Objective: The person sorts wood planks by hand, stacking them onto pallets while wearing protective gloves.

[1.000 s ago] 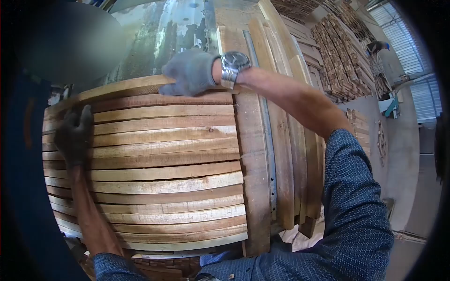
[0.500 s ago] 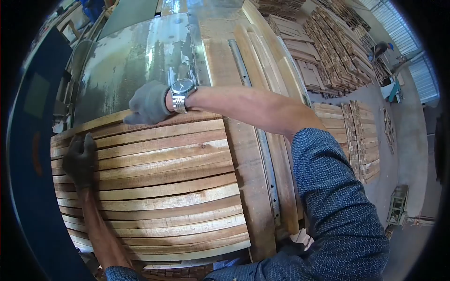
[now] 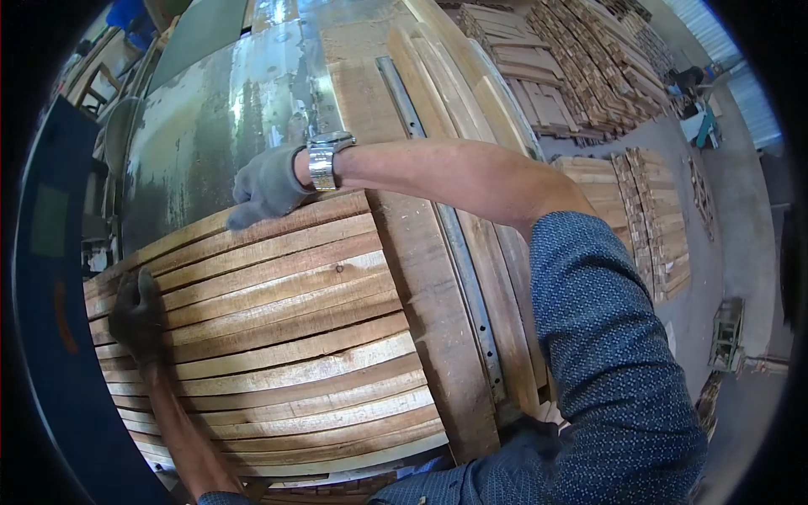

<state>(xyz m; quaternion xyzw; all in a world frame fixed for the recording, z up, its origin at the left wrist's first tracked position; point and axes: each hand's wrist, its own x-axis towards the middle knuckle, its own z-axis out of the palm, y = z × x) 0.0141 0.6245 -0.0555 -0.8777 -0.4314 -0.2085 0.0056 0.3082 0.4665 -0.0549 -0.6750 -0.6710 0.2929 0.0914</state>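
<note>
Several long wooden strips (image 3: 295, 311) lie side by side in a row in front of me. My left hand (image 3: 137, 318), in a dark grey glove, rests on the strips near their left ends, with thumb and fingertips apart. My right hand (image 3: 268, 187), in a grey glove, reaches across to the far edge of the row. Its fingers bend over the farthest strip, and what they grip, if anything, is hidden. A metal watch (image 3: 322, 162) sits on the right wrist.
Beyond the strips is a shiny metal surface (image 3: 202, 126). A perforated metal rail (image 3: 461, 261) and long boards (image 3: 497, 278) run along the right. A dark blue panel (image 3: 50, 278) stands at the left. Wood stacks (image 3: 589, 67) and a person (image 3: 688, 80) are farther back.
The view has tilted a little. My right hand's fingers have shifted slightly at the far strip, and its watch has turned. My left hand remains on the strips.
</note>
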